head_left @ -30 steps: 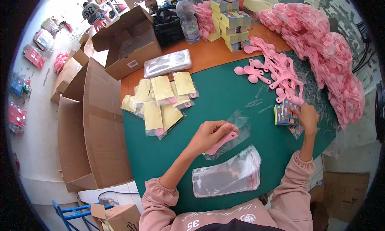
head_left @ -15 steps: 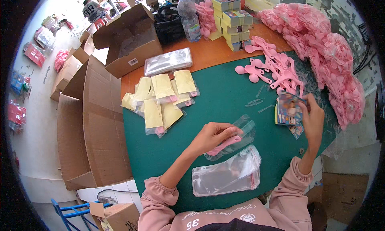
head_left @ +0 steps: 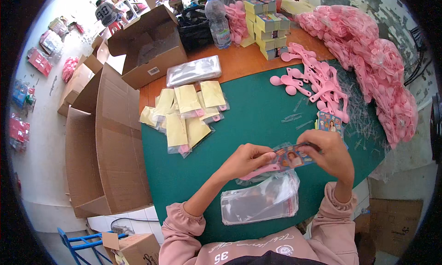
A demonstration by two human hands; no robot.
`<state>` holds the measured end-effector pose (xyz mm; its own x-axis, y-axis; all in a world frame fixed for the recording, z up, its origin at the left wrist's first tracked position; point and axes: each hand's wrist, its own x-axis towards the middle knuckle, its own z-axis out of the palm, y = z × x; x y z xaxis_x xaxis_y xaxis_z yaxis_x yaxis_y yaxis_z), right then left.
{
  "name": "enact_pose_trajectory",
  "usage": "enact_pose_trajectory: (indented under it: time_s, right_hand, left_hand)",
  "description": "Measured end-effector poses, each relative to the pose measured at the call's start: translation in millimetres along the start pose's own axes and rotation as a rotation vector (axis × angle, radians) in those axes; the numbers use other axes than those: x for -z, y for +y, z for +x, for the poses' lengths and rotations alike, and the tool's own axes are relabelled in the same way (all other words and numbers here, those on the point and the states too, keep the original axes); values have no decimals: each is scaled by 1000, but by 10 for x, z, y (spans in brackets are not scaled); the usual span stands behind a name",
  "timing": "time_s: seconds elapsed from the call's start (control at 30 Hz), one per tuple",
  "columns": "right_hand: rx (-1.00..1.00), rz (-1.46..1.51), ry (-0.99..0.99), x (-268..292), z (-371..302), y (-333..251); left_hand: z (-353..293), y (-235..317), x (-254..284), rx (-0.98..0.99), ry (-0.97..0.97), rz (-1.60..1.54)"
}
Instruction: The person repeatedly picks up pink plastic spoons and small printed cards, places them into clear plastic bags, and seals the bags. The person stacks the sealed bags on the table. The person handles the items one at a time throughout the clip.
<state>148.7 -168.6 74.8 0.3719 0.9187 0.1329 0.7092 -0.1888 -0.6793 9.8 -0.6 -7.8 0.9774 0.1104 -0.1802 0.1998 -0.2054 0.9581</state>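
My left hand [head_left: 248,160] pinches a clear plastic bag at its opening. Inside that bag lies a pink measuring spoon [head_left: 258,173], its handle showing below my fingers. With my right hand [head_left: 330,153] I grip a colourful printed card [head_left: 294,158]; its left end meets the bag's opening by my left fingertips. How far the card sits inside the bag I cannot tell. Just below, a stack of clear bags [head_left: 260,198] rests on the green mat. Beyond my right hand is a pile of similar cards [head_left: 329,122], partly covered by the hand.
Filled bags with yellow card backs [head_left: 186,122] lie at the left. Loose pink spoons [head_left: 317,76] are heaped at the far right beside a big bag of spoons [head_left: 368,48]. Bundled cards [head_left: 269,30], a water bottle [head_left: 218,23] and an open carton [head_left: 147,48] stand behind.
My right hand has brought a card from the pile at the right, down and left to the bag. My left hand stays nearly in place with the bag and spoon.
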Motion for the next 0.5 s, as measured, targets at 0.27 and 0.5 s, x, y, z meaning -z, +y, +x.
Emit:
enact_pose_trajectory:
  time_s: [0.27,0.5]
  right_hand:
    - [34,186,-221,-540,161,293]
    - [-256,417,-15,-404,181,573]
  left_hand:
    - [-36,6,-61,-51,78,144]
    - [17,-271,439,-176,-230,-14]
